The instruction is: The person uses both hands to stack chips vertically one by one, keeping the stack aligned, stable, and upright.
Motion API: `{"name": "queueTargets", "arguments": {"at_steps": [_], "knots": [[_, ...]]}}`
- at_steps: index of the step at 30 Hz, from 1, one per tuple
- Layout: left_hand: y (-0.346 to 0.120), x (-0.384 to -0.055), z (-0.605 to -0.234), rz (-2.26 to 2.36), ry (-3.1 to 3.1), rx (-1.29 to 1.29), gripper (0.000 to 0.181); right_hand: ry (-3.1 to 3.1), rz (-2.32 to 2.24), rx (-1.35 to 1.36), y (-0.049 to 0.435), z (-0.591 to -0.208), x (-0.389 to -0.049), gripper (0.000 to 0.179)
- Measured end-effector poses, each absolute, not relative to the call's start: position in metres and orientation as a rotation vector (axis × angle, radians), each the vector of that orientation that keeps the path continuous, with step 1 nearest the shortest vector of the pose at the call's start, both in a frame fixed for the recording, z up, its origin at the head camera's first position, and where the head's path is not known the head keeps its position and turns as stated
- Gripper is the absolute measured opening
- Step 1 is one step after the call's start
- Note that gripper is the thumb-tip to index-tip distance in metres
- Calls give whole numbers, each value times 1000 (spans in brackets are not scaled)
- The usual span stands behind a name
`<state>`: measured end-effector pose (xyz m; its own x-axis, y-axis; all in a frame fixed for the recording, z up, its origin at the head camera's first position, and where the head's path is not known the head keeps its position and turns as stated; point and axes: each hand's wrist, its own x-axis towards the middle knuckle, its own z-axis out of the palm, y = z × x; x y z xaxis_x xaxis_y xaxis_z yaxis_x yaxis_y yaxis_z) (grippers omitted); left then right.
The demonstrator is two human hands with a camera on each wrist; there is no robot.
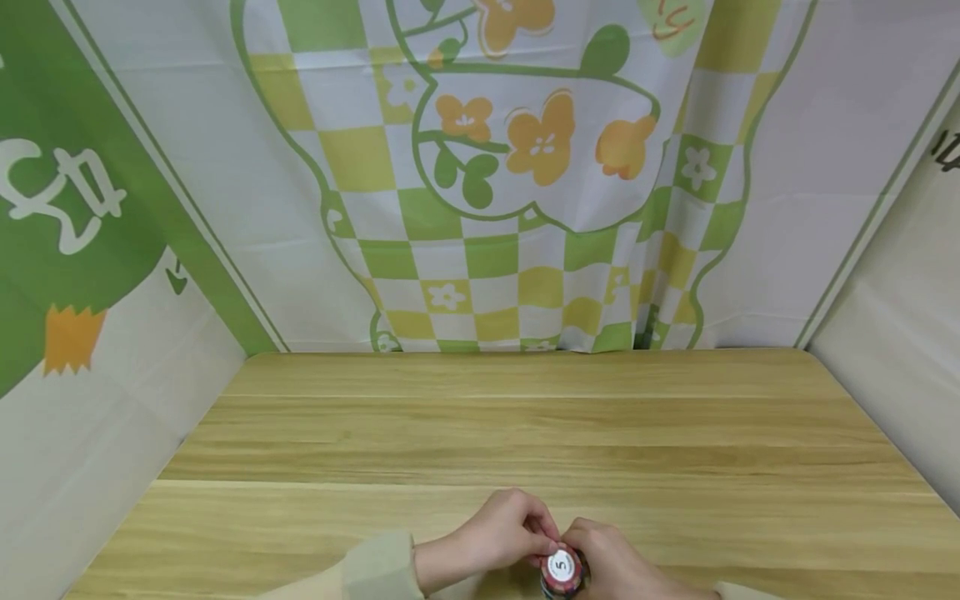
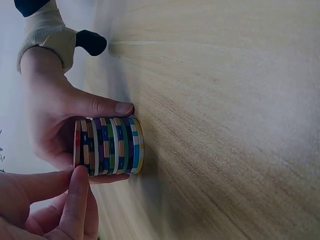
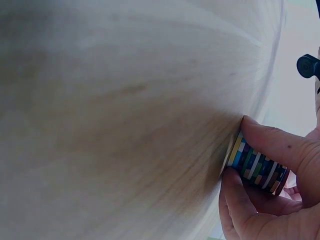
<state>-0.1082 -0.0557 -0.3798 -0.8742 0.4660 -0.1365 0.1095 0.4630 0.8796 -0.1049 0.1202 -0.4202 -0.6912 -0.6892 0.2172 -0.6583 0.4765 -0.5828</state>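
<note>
A stack of poker chips point(image 2: 110, 145) stands upright on the wooden table near its front edge. Its sides show striped bands of blue, white, tan, green and yellow. The topmost chip point(image 1: 561, 566) is red with a white centre marked 5. My right hand point(image 1: 611, 560) grips the stack around its side, thumb and fingers on opposite sides in the right wrist view. With thumb and fingertip, my left hand point(image 1: 501, 532) pinches the edge of the red top chip. Part of the stack is hidden behind the right hand in the head view.
The wood-grain table point(image 1: 480, 433) stretches away to a patterned fabric curtain point(image 1: 517, 283) at the back. Fabric walls point(image 1: 75, 467) close in the left and right sides. A black wrist-worn device point(image 2: 91, 42) is on the right arm.
</note>
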Motion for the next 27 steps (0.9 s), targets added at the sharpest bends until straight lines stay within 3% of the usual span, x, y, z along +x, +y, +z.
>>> {"name": "queueTargets", "arguments": {"at_steps": [17, 27], "knots": [[-60, -113, -380, 1318, 2403, 495, 7, 2682, -999, -1202, 121, -418, -104, 37], [-94, -139, -394, 992, 2648, 709, 9, 2598, -877, -940, 138, -406, -111, 42]]}}
